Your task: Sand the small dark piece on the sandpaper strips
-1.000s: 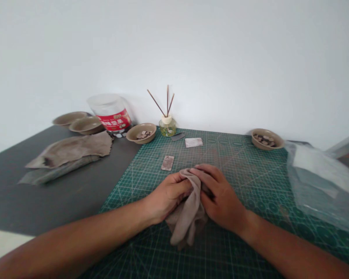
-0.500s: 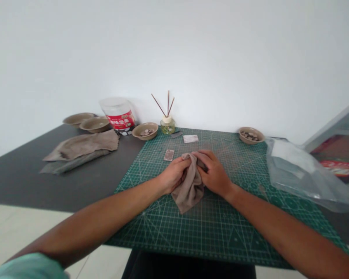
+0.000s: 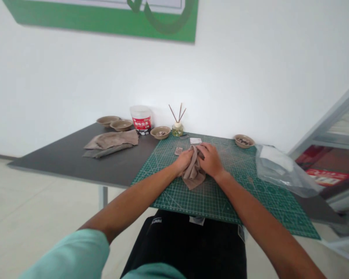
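A bunched brown cloth (image 3: pixel 193 174) is gripped between both hands above the green cutting mat (image 3: pixel 168 193). My left hand (image 3: pixel 184 161) is closed round its left side. Closed on the cloth's upper right is my right hand (image 3: pixel 211 159), fingers bent over the top. Whether anything lies inside the folds is hidden. Just beyond my left hand a small speckled flat piece (image 3: pixel 178 151) rests on the mat, and a whitish flat piece (image 3: pixel 195 140) lies farther back. Near that, a thin dark grey blade-like piece (image 3: pixel 185 136) sits by the diffuser.
A bowl of small pieces (image 3: pixel 160 133) and a reed diffuser (image 3: pixel 177 129) stand behind. Folded cloths (image 3: pixel 113 142), bowls (image 3: pixel 121 124) and a red-labelled tub (image 3: pixel 141 121) are on the left. At right are another bowl (image 3: pixel 244 141) and a clear plastic bag (image 3: pixel 287 170).
My view has tilted up and drawn back, so a green-edged wall panel and my lap now show. Both hands still hold the cloth; the right fingers have shifted slightly over it.
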The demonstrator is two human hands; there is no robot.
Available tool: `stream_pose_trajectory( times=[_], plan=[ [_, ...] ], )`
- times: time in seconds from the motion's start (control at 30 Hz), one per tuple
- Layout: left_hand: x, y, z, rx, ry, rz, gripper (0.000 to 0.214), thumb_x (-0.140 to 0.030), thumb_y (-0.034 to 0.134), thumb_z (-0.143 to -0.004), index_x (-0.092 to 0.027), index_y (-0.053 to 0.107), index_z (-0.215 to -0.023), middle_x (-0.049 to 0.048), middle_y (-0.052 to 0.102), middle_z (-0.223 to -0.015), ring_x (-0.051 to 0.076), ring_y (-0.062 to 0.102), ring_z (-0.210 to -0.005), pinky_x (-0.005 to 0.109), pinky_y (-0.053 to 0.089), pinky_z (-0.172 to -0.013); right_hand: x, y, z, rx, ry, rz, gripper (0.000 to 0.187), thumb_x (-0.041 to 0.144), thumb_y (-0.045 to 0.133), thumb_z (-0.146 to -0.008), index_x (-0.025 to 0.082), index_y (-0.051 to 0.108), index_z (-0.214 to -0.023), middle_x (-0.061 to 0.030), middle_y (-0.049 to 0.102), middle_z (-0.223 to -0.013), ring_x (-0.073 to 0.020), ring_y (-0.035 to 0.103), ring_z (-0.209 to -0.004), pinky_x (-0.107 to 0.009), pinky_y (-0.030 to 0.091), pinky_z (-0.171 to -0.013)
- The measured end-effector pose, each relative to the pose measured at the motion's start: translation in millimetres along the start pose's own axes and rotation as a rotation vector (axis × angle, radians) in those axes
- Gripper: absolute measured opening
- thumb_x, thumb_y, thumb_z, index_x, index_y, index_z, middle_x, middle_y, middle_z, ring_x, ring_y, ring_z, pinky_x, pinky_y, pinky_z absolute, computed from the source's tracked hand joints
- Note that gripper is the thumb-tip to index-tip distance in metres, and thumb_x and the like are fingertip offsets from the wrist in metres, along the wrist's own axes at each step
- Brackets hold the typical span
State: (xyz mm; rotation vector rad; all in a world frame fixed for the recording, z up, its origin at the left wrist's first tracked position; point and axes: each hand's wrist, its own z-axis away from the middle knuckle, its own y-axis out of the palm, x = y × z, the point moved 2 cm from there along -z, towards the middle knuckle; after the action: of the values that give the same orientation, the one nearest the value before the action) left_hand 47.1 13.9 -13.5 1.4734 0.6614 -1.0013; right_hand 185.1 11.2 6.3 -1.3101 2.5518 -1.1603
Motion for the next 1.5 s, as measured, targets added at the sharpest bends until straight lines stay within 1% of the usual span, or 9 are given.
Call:
stream_pose_trajectory(
  times=[0.13, 0.23, 0.47, 0.8, 0.97, 1.17, 1.23, 1.37, 1.5],
  plan=[
    [-3, 0.5, -2, 0.024, -0.059, 0.056, 0.032, -0.042, 0.058, -0.097, -0.013, 0.065, -0.109, 0.0079, 0.069, -0.106, 0.018, 0.067, -0.092, 0.039, 0.057, -0.085, 10, 8, -3, -0.055, 0.050, 0.068, 0.027, 0.024, 0.060, -0.090, 0.018, 0.070, -0.114, -0.0162, 0.061, -0.121, -0.0340, 0.051, -0.115, -0.053, 0.042, -0.102],
    [-5, 1.4, -1, 0.068, -0.111, 0.093, 0.034, -0.042, 0.058, -0.097, -0.013, 0.062, -0.116, 0.0088, 0.066, -0.111, 0.019, 0.066, -0.095, 0.039, 0.057, -0.084, 9, 8, 3, -0.058, 0.043, 0.081, 0.026, 0.026, 0.059, -0.092, 0.019, 0.071, -0.114, -0.0146, 0.062, -0.118, -0.0315, 0.052, -0.111, -0.050, 0.044, -0.100],
    [-8, -0.4, 3, 0.186, -0.191, 0.139, 0.032, -0.038, 0.059, -0.097, -0.013, 0.061, -0.116, 0.0085, 0.066, -0.110, 0.019, 0.066, -0.094, 0.038, 0.058, -0.082, -4, -8, 20, -0.038, 0.024, 0.095, 0.029, 0.035, 0.056, -0.097, 0.023, 0.071, -0.119, -0.0121, 0.060, -0.117, -0.0285, 0.052, -0.111, -0.048, 0.043, -0.100],
    [-15, 7.1, 13, 0.284, -0.205, 0.101, 0.033, -0.038, 0.060, -0.096, -0.014, 0.061, -0.119, 0.0094, 0.064, -0.116, 0.020, 0.065, -0.098, 0.039, 0.058, -0.084, 13, -13, 17, -0.024, -0.018, 0.058, 0.034, 0.031, 0.048, -0.100, 0.021, 0.065, -0.127, -0.0122, 0.066, -0.113, -0.0279, 0.056, -0.107, -0.048, 0.043, -0.099],
    [-9, 3.7, 11, 0.291, -0.227, 0.100, 0.029, -0.036, 0.062, -0.095, -0.011, 0.065, -0.108, 0.0081, 0.071, -0.098, 0.018, 0.069, -0.084, 0.034, 0.058, -0.078, 9, -15, 19, -0.010, 0.016, -0.057, 0.035, 0.029, 0.046, -0.101, 0.022, 0.063, -0.130, -0.0107, 0.067, -0.122, -0.0273, 0.056, -0.116, -0.049, 0.041, -0.104],
    [-2, -5.7, 4, 0.302, -0.230, 0.112, 0.021, -0.027, 0.065, -0.091, -0.009, 0.065, -0.101, 0.0105, 0.073, -0.079, 0.020, 0.070, -0.065, 0.028, 0.058, -0.063, -1, -13, 18, -0.003, 0.129, -0.256, 0.030, 0.033, 0.057, -0.095, 0.026, 0.067, -0.122, -0.0090, 0.062, -0.131, -0.0264, 0.051, -0.126, -0.051, 0.034, -0.113],
    [-1, -7.0, 4, 0.308, -0.219, 0.109, 0.018, -0.025, 0.064, -0.092, -0.009, 0.064, -0.101, 0.0093, 0.073, -0.077, 0.019, 0.069, -0.061, 0.029, 0.058, -0.060, -2, -12, 18, 0.006, 0.186, -0.338, 0.030, 0.035, 0.059, -0.093, 0.025, 0.069, -0.119, -0.0096, 0.061, -0.131, -0.0257, 0.052, -0.125, -0.049, 0.038, -0.111],
    [-3, -7.7, 5, 0.327, -0.205, 0.094, 0.017, -0.023, 0.067, -0.089, -0.011, 0.062, -0.100, 0.0066, 0.071, -0.073, 0.018, 0.069, -0.058, 0.029, 0.059, -0.058, -1, -12, 21, 0.097, 0.313, -0.529, 0.033, 0.041, 0.060, -0.092, 0.027, 0.067, -0.121, -0.0061, 0.068, -0.117, -0.0211, 0.065, -0.100, -0.042, 0.053, -0.093],
    [-4, -8.4, 6, 0.347, -0.203, 0.087, 0.017, -0.020, 0.069, -0.086, -0.010, 0.063, -0.098, 0.0066, 0.071, -0.073, 0.018, 0.069, -0.059, 0.028, 0.058, -0.058, -1, -16, 23, 0.167, 0.432, -0.700, 0.037, 0.045, 0.062, -0.091, 0.028, 0.068, -0.123, -0.0037, 0.074, -0.110, -0.0216, 0.069, -0.096, -0.042, 0.055, -0.091]
  ],
)
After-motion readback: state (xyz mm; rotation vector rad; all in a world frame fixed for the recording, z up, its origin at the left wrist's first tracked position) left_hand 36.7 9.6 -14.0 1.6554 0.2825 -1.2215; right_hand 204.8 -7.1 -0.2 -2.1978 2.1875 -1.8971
